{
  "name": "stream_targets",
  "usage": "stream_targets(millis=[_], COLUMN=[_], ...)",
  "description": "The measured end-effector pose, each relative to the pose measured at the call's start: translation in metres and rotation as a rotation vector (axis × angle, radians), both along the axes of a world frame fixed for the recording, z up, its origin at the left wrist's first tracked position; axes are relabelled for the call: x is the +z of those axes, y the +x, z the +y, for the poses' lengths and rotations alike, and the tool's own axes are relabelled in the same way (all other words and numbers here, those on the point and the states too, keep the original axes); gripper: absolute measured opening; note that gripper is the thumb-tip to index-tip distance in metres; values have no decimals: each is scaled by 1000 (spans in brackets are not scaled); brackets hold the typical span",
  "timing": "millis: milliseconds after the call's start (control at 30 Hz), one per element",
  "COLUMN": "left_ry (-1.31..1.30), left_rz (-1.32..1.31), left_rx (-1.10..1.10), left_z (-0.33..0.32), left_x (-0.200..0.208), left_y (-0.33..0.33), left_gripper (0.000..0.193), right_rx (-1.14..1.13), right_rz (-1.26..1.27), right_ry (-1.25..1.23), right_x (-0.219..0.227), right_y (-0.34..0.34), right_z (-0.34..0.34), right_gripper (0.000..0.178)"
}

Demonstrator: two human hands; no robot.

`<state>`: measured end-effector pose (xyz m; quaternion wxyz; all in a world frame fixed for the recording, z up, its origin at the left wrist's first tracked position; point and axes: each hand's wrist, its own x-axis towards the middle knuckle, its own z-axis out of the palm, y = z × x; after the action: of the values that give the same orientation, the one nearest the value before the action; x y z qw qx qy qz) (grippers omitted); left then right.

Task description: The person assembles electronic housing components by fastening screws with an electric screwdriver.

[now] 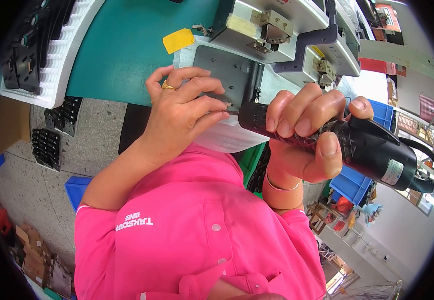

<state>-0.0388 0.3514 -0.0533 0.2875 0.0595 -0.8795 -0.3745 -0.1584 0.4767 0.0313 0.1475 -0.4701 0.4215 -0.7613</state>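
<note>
My right hand [309, 127] is wrapped round a black electric screwdriver [377, 150], with a cable leaving its rear end. The tool lies slantwise, its nose pointing left toward my other hand. Thumb and index finger of my left hand [182, 107] are pinched together just in front of that nose. Whatever they hold there is too small to make out; the other fingers are curled loosely over a dark grey metal panel [229, 75]. The panel rests on a white foam sheet [232, 135] at the bench's near edge.
A yellow tag [179, 41] lies on the green bench top [122, 50]. Grey machines with metal fittings [277, 30] stand beyond the panel. At left, a white foam tray [64, 65] carries black parts. Blue crates [352, 185] are on the right.
</note>
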Motion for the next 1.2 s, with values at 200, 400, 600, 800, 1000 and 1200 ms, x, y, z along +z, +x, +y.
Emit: stream_targets(millis=[200, 400, 600, 800, 1000, 1200], left_ry=[-23, -41, -49, -44, -43, 49], left_rz=[8, 12, 2, 9, 3, 5], left_rx=[-2, 8, 9, 10, 2, -11], left_z=[1, 0, 0, 0, -1, 0], left_x=[1, 2, 0, 1, 1, -4], left_y=[0, 0, 0, -1, 0, 0], left_gripper=[14, 15, 16, 16, 15, 13], right_rx=[-28, 2, -4, 39, -1, -26], right_rz=[-11, 15, 1, 35, 10, 1], right_ry=[30, 25, 22, 29, 32, 13], right_x=[0, -2, 1, -2, -3, -1], right_y=[4, 0, 2, -3, 1, 2], right_z=[0, 0, 1, 1, 0, -1], right_gripper=[44, 44, 43, 44, 43, 44])
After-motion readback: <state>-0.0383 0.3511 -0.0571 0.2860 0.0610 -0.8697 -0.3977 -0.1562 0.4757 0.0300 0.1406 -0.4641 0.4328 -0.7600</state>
